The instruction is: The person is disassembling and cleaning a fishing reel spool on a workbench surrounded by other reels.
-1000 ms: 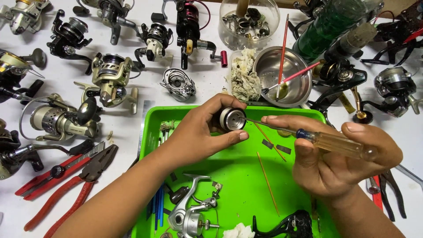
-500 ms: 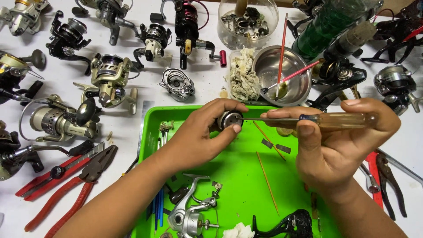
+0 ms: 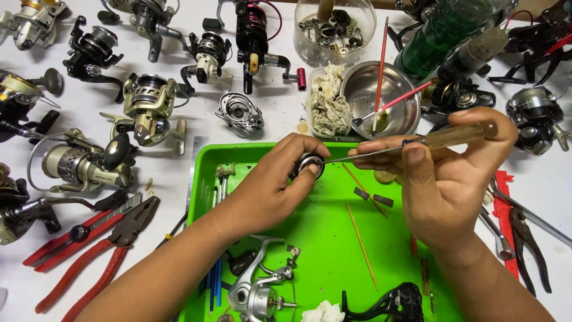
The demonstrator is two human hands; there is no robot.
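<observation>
My left hand (image 3: 271,185) grips a small round metal reel part (image 3: 308,164) over the green tray (image 3: 202,179). My right hand (image 3: 444,179) holds a screwdriver (image 3: 417,143) with a clear amber handle, lying almost level, and its thin tip touches the face of the round part. Both hands hover above the tray's upper middle. Loose on the tray lie thin orange sticks (image 3: 361,245), small dark pieces (image 3: 372,197), a silver reel frame (image 3: 256,292) and a black reel body (image 3: 393,301).
Several fishing reels (image 3: 146,110) lie over the white table to the left and top. Red-handled pliers (image 3: 98,253) rest at lower left. A steel bowl (image 3: 381,92) with brushes, a clear jar of parts (image 3: 336,27), and wrenches and pliers (image 3: 524,232) at right.
My right hand rose and swung the screwdriver toward the left, bringing its tip onto the round part. My left hand stayed put, holding the part.
</observation>
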